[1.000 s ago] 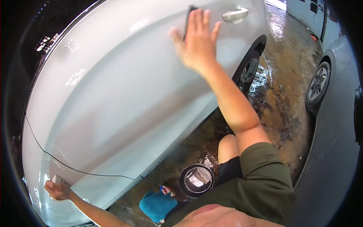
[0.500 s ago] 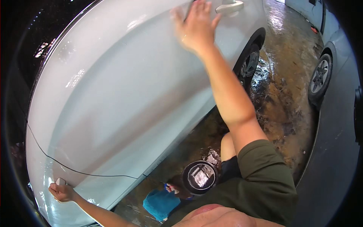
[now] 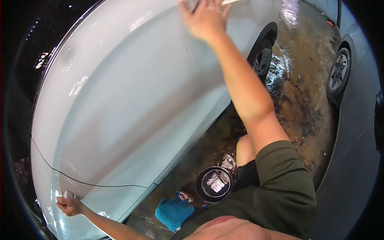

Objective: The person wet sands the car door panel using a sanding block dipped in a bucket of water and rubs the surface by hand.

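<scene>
A pale, glossy car door [image 3: 132, 100] fills the left and middle of the view. At the lower left, my left hand [image 3: 70, 206] is closed around a door handle [image 3: 69, 195]. My right arm reaches up to the top edge, where my right hand [image 3: 206, 20] lies against the panel with its fingers spread. A small greyish patch shows between those fingers; I cannot make out whether it is a separate thing. Just right of the fingertips is another door handle [image 3: 234, 2], partly cut off by the frame.
A dark round bucket [image 3: 199, 192] of water stands on the wet floor [image 3: 296, 80] beside my leg. Left of it is a blue cloth [image 3: 174, 214]. The car's wheel [image 3: 263, 58] lies beyond my forearm, and a second, grey car [image 3: 356, 132] stands on the right.
My right hand has moved slightly upward, with its fingertips now near the frame's top edge. The left hand keeps its hold on the handle. The whole view has shifted a little.
</scene>
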Motion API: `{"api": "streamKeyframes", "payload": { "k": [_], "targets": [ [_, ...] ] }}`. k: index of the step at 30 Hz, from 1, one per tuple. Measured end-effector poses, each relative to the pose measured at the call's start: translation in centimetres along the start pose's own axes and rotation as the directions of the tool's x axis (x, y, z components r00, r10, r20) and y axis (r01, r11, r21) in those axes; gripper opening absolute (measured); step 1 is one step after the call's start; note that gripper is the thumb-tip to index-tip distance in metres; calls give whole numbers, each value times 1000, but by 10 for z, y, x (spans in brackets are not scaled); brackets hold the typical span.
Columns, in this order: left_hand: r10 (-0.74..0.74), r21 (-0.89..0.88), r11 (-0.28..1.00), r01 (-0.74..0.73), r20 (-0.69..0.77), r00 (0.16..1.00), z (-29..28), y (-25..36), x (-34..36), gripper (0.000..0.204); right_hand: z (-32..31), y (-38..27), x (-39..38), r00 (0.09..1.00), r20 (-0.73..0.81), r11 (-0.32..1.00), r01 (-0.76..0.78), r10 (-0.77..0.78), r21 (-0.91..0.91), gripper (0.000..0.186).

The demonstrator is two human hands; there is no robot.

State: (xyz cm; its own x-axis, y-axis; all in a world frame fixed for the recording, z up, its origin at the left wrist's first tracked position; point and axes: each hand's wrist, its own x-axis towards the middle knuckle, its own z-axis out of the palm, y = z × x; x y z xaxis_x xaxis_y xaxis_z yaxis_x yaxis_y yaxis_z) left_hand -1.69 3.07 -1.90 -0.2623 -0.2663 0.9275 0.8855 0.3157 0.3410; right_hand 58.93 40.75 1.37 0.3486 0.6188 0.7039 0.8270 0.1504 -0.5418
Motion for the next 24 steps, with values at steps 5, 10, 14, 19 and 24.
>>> {"api": "streamKeyframes", "payload": {
  "k": [5, 10, 14, 19, 24],
  "targets": [
    [25, 19, 1000, -25, -10, 1000, -1, -6, 2, 41, -15, 5, 3, 986, 26, 986, 167, -166, -25, 94],
    [83, 26, 996, -83, -14, 996, -12, 0, 7, 40, 17, -30, -73, 929, -134, 925, 362, -346, 118, 109],
    [79, -19, 997, -79, -6, 997, 2, -9, 0, 39, -1, 12, 6, 999, -20, 998, 42, -41, 46, 92],
    [100, 57, 994, -98, -28, 995, -14, 3, 9, 41, 7, -41, -66, 893, -198, 809, 249, -405, -533, 96],
    [109, -5, 994, -109, 13, 994, 1, -2, -2, 42, 14, 0, -14, 986, -108, 978, 144, -128, 153, 106]
  ]
}}
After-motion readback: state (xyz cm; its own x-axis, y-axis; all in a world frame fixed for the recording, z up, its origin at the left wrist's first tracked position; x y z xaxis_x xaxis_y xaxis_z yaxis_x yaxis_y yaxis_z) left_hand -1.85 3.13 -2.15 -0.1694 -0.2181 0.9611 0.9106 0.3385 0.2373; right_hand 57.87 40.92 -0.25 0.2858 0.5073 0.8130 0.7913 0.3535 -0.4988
